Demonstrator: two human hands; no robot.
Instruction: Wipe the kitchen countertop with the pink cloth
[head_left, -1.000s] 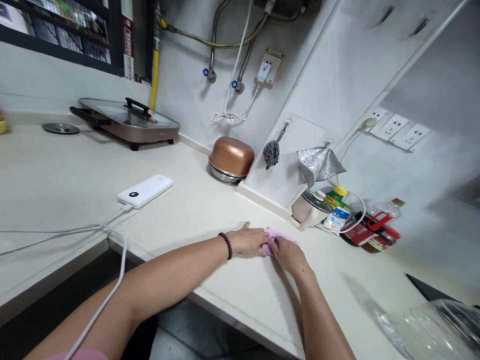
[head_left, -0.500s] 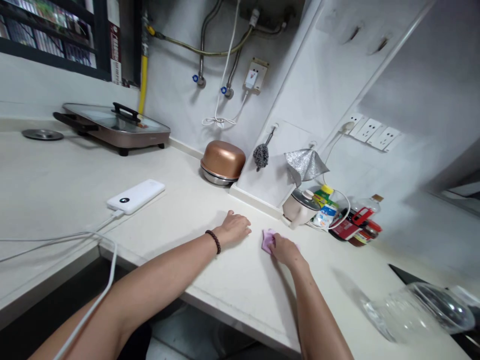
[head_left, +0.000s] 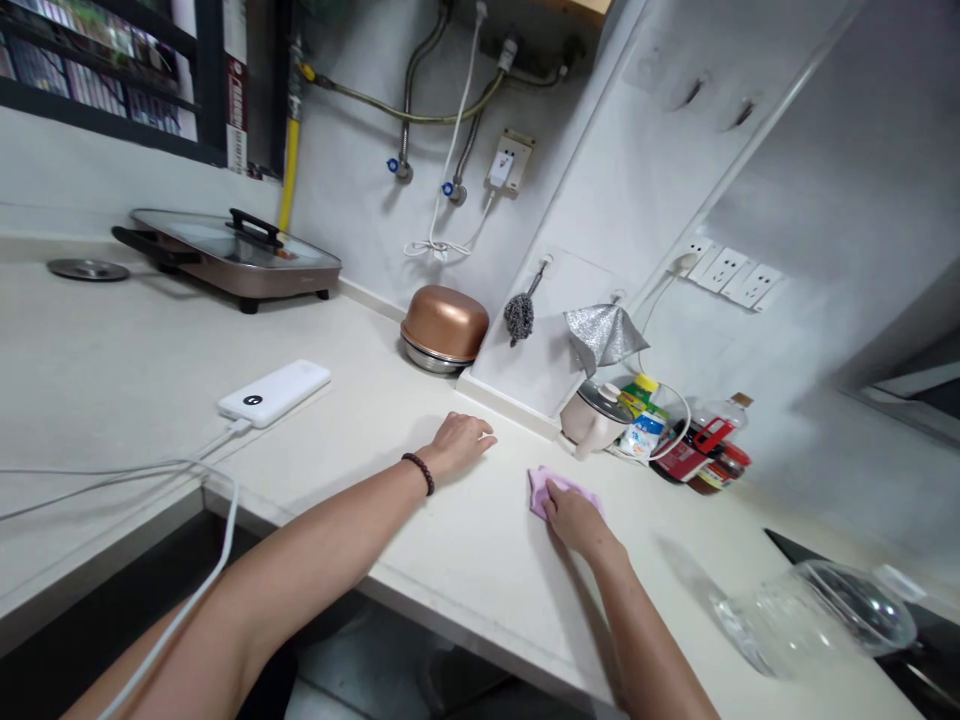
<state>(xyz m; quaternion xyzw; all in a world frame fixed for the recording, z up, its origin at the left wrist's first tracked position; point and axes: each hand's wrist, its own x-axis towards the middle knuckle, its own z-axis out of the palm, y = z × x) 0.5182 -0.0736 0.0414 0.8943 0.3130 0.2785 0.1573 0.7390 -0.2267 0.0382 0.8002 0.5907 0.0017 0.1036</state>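
On the white countertop (head_left: pixel 465 545), my right hand (head_left: pixel 576 517) presses down on a pink cloth (head_left: pixel 541 490), its fingers and thumb gripping the near part. Some of the cloth shows beyond my knuckles. My left hand (head_left: pixel 461 442), with a dark beaded bracelet (head_left: pixel 420 473) at the wrist, rests on the counter left of the cloth. Its fingers are loosely bent and a little apart, holding nothing. Just beyond the cloth stands a small cream pot (head_left: pixel 592 420) with a glass lid.
A copper-coloured bowl (head_left: pixel 446 322) sits upside down by the wall. An electric pan (head_left: pixel 232 255), a metal lid (head_left: pixel 88 269) and a white power bank (head_left: pixel 275 392) with cable lie left. Condiment bottles (head_left: pixel 701 455) and a clear plastic container (head_left: pixel 817 615) are on the right.
My right hand has shifted slightly nearer and to the right, and the cloth now lies more spread out. My left hand has moved slightly left and away. The camera view has shifted a little.
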